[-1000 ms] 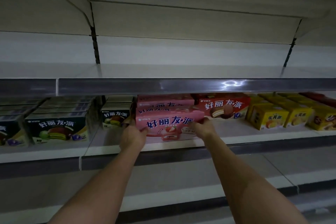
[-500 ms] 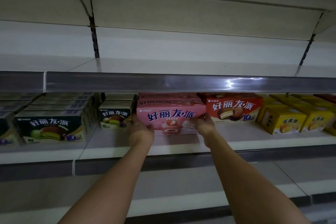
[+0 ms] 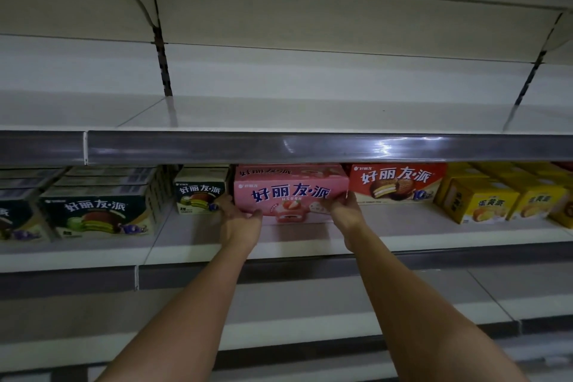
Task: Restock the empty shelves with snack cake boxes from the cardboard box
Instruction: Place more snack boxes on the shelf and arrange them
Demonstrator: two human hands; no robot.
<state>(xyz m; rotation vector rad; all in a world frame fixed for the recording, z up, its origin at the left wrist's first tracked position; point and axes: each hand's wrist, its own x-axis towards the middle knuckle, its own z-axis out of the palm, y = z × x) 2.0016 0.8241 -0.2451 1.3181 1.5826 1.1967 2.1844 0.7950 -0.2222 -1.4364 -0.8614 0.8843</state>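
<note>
Against the dark green snack cake boxes (image 3: pixel 99 214) stacked at the left end of the grey metal shelf (image 3: pixel 192 245), the pink strawberry snack cake box (image 3: pixel 290 194) now sits further back than a second ago, pushed into line with the red cake box (image 3: pixel 397 183). The left hand (image 3: pixel 240 220) and right hand (image 3: pixel 342 211) each grip a lower front corner of it. This box looks almost seated; bare shelf remains before it, and the upper shelf (image 3: pixel 310 116) overhangs closely.

Pink box (image 3: pixel 291 192) — red (image 3: pixel 397 181), yellow (image 3: pixel 483 205) neighbours.
</note>
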